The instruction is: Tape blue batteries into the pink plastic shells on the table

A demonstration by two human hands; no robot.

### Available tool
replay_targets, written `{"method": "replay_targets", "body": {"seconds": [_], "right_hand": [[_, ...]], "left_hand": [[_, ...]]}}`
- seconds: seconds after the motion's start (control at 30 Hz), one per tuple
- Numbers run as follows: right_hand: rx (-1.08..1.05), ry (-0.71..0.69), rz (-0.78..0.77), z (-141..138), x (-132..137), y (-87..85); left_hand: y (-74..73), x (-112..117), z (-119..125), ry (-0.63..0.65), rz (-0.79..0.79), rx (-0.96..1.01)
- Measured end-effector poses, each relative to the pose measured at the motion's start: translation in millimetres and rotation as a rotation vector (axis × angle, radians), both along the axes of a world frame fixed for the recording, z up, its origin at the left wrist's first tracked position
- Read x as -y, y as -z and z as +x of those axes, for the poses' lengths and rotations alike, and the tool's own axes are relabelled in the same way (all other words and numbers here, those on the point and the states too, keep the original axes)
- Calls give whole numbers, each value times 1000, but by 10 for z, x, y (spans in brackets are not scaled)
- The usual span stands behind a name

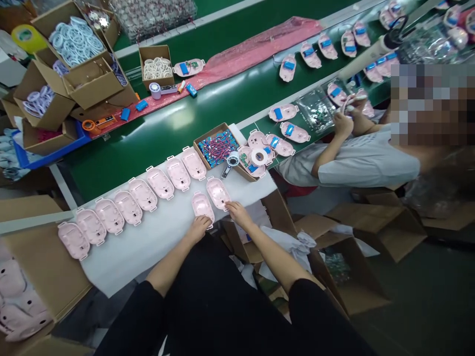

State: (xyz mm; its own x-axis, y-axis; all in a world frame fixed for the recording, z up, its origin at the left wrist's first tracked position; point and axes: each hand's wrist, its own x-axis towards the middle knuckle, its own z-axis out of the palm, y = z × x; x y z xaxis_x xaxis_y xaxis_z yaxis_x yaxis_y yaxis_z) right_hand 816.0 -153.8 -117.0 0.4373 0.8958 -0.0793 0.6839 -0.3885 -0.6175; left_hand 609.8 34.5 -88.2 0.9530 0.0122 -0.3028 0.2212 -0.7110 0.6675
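My left hand (199,228) grips the near end of a pink plastic shell (202,203), its fingers curled over the rim. Just to the right, a second pink plastic shell (217,192) lies at a slant, and my right hand (238,213) pinches its near right corner. Both shells show their hollow inner side. On the white foam sheet (122,257), a row of several more pink shells (143,194) runs along the bench edge, hollow side up. Beyond my hands stands a cardboard box of blue batteries (218,146) with red wires.
A white tape roll (259,156) rests on shells with circuit boards right of the battery box. A green conveyor belt (178,116) runs behind. Cardboard boxes of rings (76,42) stand back left. A co-worker (367,153) sits at right, handling a shell. Open cartons (374,227) stand below.
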Motion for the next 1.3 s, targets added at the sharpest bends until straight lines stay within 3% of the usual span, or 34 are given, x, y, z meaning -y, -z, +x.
{"method": "replay_targets", "body": {"seconds": [0.17,0.5,0.6,0.73,0.8,0.87,0.93,1.03,1.17,1.3], "right_hand": [[-28,-24,-9,19,-60,67],[-21,-104,-77,-145,-96,-26],[5,-118,-89,-166,-104,-57],[91,-151,-13,-216,45,-44],[158,-192,22,-181,85,11],[266,-145,19,-167,63,15],[315,-113,48,-244,-7,-75],[245,-166,131,-584,-239,-293],[-14,-370,163,-1390,-864,-535],[-275,-644,96,-2404,-1686,-805]], "left_hand": [[156,-24,10,-108,65,-18],[179,-15,66,-145,60,-8],[67,-23,89,-115,48,-11],[-200,45,25,-101,29,-17],[-292,25,-41,-134,17,-7],[-387,-21,-198,-174,10,18],[-518,-45,-504,-310,-79,60],[-742,-69,-1270,-657,-222,110],[-1014,-265,-2693,-1074,-67,32],[-1281,-752,-4241,-1444,149,-151]]}}
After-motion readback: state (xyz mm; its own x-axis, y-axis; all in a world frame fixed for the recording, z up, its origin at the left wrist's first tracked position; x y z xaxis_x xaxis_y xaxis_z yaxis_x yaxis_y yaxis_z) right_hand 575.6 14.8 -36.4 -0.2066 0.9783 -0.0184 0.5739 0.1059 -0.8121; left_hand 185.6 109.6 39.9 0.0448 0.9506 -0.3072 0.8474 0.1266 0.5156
